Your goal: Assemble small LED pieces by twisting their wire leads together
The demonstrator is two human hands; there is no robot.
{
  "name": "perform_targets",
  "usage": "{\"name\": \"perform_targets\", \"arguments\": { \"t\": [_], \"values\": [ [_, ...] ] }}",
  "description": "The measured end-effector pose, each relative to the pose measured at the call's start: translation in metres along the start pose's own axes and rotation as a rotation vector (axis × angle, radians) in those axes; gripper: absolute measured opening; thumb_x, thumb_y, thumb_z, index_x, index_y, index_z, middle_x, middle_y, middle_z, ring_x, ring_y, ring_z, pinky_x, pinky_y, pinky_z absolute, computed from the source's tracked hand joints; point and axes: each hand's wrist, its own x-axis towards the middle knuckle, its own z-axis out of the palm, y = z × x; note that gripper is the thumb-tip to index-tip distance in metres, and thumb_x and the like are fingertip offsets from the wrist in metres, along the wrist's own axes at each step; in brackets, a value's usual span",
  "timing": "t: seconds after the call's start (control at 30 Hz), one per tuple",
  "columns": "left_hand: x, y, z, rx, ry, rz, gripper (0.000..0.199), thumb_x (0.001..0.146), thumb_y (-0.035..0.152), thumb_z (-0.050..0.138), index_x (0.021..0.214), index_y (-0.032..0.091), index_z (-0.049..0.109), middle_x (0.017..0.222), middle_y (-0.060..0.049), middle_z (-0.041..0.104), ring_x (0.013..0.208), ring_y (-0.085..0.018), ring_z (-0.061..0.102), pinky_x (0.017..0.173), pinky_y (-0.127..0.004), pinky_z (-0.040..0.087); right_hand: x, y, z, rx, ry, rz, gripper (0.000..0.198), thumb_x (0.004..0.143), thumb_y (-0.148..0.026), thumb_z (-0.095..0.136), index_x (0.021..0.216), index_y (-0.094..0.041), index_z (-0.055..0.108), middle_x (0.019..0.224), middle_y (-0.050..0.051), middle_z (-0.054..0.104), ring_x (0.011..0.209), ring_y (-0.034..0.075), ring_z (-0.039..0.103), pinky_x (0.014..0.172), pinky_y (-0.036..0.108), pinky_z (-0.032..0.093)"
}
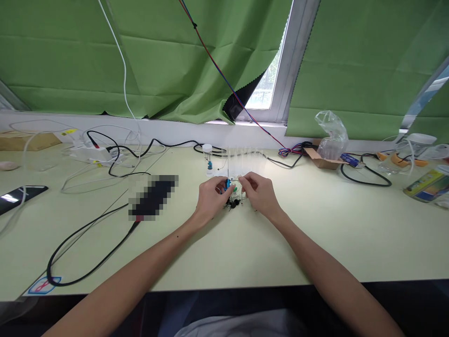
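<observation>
Blue part [228,183], one, sits pinched in the left hand [212,194]; whether the right hand [260,191] grips anything, cannot tell; bench [245,262] edge well apart.

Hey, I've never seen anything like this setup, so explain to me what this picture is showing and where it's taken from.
There's no machine here, just a person's two bare hands. The one picture comes from a camera worn on their head, looking forward and down, so the forearms reach in from the bottom edge.

The left hand pinches a small blue part. The right hand is close beside it, fingertips together; whatever it may grip is too small to tell. Black bits lie below, between the hands.

On the pale table, a capped vial stands behind the hands. A phone lies far left; a box and a jar are to the right.
</observation>
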Motion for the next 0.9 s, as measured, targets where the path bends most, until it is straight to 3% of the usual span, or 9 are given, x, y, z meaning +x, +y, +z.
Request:
{"name": "perform_targets", "arguments": {
  "t": [0.3, 0.67, 0.9],
  "values": [
    [0.0008, -0.0029, 0.0009, 0.016, -0.009, 0.002, 0.023, 0.079, 0.041, 0.063, 0.084, 0.019, 0.067, 0.069, -0.001, 0.064, 0.059, -0.015, 0.055, 0.061, -0.028, 0.046, 0.0038, 0.0035, -0.0001, 0.307, -0.075, 0.149, 0.035, 0.08, -0.051, 0.065, 0.09, -0.018, 0.062, 0.066, 0.001, 0.062, 0.051, 0.012, 0.056, 0.049, 0.025, 0.046],
    [0.0015, 0.0001, 0.0005, 0.018, 0.009, -0.01, 0.02, 0.078, 0.039, 0.065, 0.084, 0.02, 0.067, 0.07, 0.0, 0.065, 0.057, -0.014, 0.055, 0.06, -0.028, 0.045, 0.0051, -0.0054, -0.0035, 0.536, -0.103, 0.286, 0.031, 0.069, -0.043, 0.076, 0.076, -0.016, 0.062, 0.062, 0.0, 0.061, 0.052, 0.011, 0.055, 0.05, 0.026, 0.045],
    [0.0028, -0.0008, -0.0007, 0.012, 0.02, -0.068, 0.022, 0.077, 0.041, 0.066, 0.08, 0.019, 0.066, 0.065, 0.0, 0.063, 0.057, -0.014, 0.055, 0.06, -0.028, 0.044, 0.0054, -0.0054, -0.0034, 0.546, -0.113, 0.28, 0.033, 0.068, -0.044, 0.077, 0.075, -0.016, 0.061, 0.064, 0.001, 0.062, 0.052, 0.011, 0.055, 0.05, 0.027, 0.046]
  ]
}}
